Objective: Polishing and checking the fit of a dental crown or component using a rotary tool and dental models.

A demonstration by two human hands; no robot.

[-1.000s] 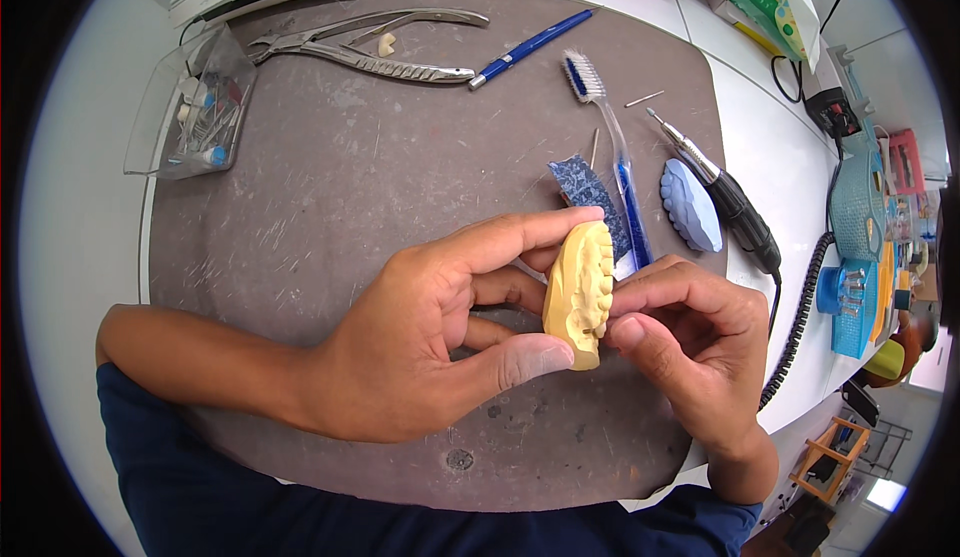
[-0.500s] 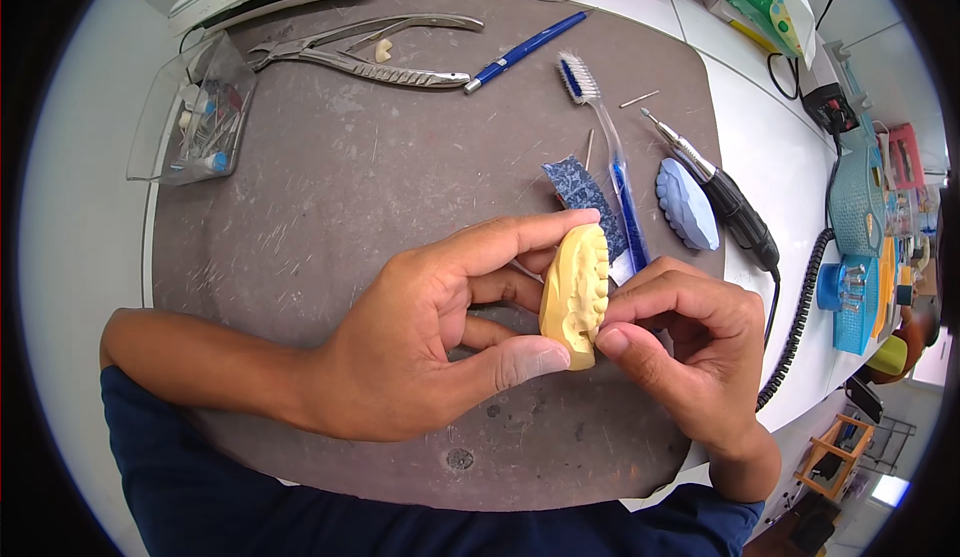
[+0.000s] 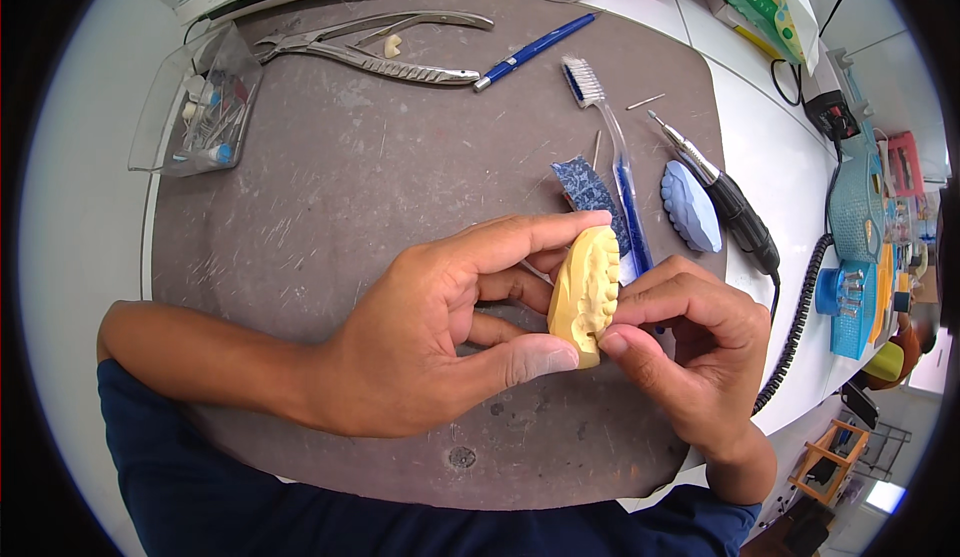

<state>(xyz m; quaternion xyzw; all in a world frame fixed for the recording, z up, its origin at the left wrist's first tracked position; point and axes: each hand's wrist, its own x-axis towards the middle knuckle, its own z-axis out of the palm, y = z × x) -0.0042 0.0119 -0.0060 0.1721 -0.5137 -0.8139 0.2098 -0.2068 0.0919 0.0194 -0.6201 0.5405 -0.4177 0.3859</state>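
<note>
A yellow dental cast [image 3: 585, 290] stands on edge between the fingertips of my left hand [image 3: 425, 322], its row of teeth facing right. My right hand [image 3: 700, 352] is pinched against the cast's right side near the lower teeth; whatever its fingertips grip is hidden. Just beyond my fingers lie a patterned blue strip [image 3: 590, 190] and a clear-and-blue toothbrush [image 3: 613, 147]. Right of those rest a light blue cast [image 3: 690, 207] and a black-and-silver handpiece [image 3: 741, 215] with a coiled cord.
Metal pliers [image 3: 400, 69], a blue pen [image 3: 535, 52] and a small tooth-coloured piece [image 3: 392, 45] lie at the back of the grey mat [image 3: 300, 177]. A clear box of small items [image 3: 192, 117] sits at left; blue organisers [image 3: 855, 302] stand at right.
My right thumb has moved slightly up and left onto the cast's lower edge since a second ago. Both hands and the cast have shifted slightly right since half a second ago.
</note>
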